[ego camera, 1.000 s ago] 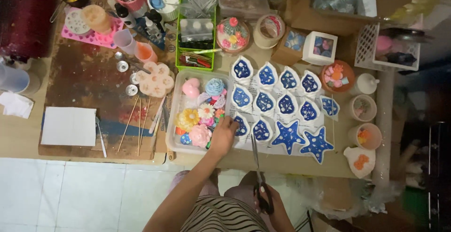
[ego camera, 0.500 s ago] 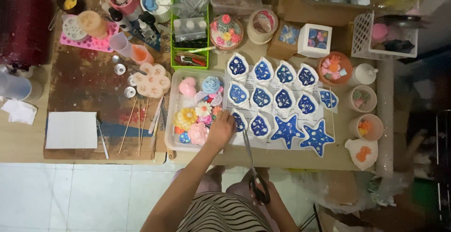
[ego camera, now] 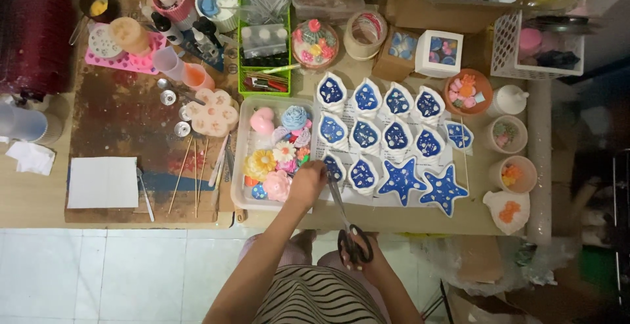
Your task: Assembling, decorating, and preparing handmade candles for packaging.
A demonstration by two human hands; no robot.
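Observation:
My left hand [ego camera: 308, 183] rests on the right edge of a white tray [ego camera: 242, 166] filled with small coloured flower and shell shapes [ego camera: 279, 157], fingertips touching a blue shell-shaped dish [ego camera: 334, 166]. My right hand [ego camera: 364, 258] sits below the table edge and grips black-handled scissors [ego camera: 346, 225], blades pointing up toward the left hand. Rows of blue-filled shell dishes [ego camera: 380, 124] and two blue star dishes [ego camera: 420, 185] lie on paper to the right.
A green bin [ego camera: 266, 55], cups, a pink mould [ego camera: 125, 52], a flower mould [ego camera: 213, 114], wooden sticks [ego camera: 190, 173] and a white sheet [ego camera: 103, 182] fill the left. Small pots [ego camera: 515, 173], white boxes [ego camera: 445, 55] and a basket [ego camera: 541, 52] stand at right. Tiled floor lies below.
My right hand has brought the scissors up and leftward, the blade tips now close to my left hand. The left hand has stayed at the tray's edge.

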